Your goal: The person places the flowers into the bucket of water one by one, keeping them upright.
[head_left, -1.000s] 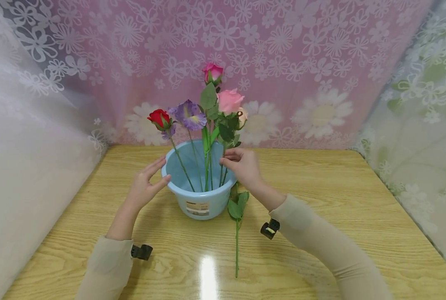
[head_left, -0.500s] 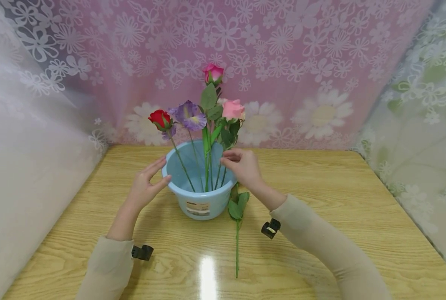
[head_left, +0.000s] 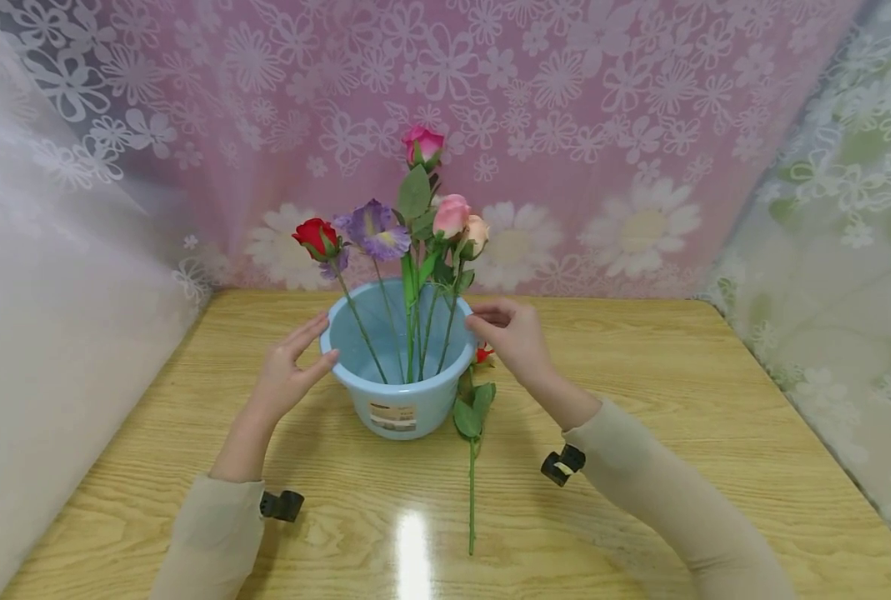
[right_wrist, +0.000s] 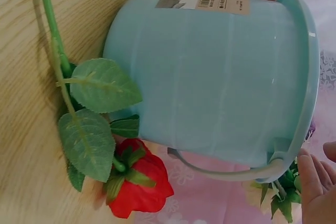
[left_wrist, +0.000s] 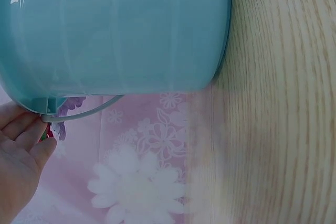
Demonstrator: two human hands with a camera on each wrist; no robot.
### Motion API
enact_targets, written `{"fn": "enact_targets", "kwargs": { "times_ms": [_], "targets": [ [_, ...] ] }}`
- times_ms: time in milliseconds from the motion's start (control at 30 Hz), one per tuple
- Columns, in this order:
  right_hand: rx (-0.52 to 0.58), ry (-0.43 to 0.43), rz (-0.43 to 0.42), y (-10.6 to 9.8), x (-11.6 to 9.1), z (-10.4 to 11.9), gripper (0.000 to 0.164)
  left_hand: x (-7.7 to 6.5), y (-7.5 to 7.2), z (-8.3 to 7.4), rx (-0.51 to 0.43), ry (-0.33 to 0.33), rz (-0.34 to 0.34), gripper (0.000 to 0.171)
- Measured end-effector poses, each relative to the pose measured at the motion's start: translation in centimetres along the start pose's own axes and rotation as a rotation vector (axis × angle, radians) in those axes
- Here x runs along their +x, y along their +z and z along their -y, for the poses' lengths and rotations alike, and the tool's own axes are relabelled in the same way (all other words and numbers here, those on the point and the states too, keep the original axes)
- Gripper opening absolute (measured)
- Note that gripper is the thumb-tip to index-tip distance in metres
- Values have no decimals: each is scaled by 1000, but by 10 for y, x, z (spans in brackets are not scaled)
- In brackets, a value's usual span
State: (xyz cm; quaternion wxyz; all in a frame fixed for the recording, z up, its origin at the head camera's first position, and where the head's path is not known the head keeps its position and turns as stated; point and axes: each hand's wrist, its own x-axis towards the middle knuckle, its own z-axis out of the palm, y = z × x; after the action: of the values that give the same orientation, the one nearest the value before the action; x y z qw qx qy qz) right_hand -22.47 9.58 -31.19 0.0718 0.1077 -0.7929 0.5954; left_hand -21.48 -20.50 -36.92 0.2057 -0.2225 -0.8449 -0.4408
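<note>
A light blue bucket (head_left: 432, 407) stands upright on the table with several artificial flowers in it. These include a red rose (head_left: 315, 238), a purple iris (head_left: 374, 230), a magenta rose (head_left: 422, 145), a pink rose (head_left: 452, 215) and a peach rose (head_left: 476, 236). My left hand (head_left: 286, 377) touches the bucket's left rim, thumb apart from the fingers. Empty, my right hand (head_left: 518, 342) is at the right rim, fingers loosely extended; actual contact is unclear. Another red rose (right_wrist: 140, 184) lies on the table beside the bucket, its bloom partly hidden in the head view.
The wooden table (head_left: 625, 375) ends at a pink floral curtain (head_left: 603, 125), with pale curtains left and right. A bucket handle (right_wrist: 231, 173) hangs outside the rim. Small black cameras (head_left: 282, 505) sit at both wrists.
My right hand has let go of the flower stem and moved right to the rim. The pink rose has turned and shifted left, so the peach rose shows beside it. My left hand stays put.
</note>
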Motion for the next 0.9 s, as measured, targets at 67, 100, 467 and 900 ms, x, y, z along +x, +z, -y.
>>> {"fn": "enact_targets", "kwargs": {
  "times_ms": [67, 100, 467, 900],
  "targets": [
    [10, 20, 2, -3, -2, -2, 26, 0, 0, 0, -2, -3, 0, 50],
    [10, 25, 3, -5, -4, -3, 26, 0, 0, 0, -4, -4, 0, 49],
    [-6, 37, 13, -22, -18, -17, 26, -1, -2, -1, -27, -20, 8, 49],
    [-18, 184, 114, -23, -39, -49, 26, -1, -1, -2, -22, -38, 16, 49]
  ]
}}
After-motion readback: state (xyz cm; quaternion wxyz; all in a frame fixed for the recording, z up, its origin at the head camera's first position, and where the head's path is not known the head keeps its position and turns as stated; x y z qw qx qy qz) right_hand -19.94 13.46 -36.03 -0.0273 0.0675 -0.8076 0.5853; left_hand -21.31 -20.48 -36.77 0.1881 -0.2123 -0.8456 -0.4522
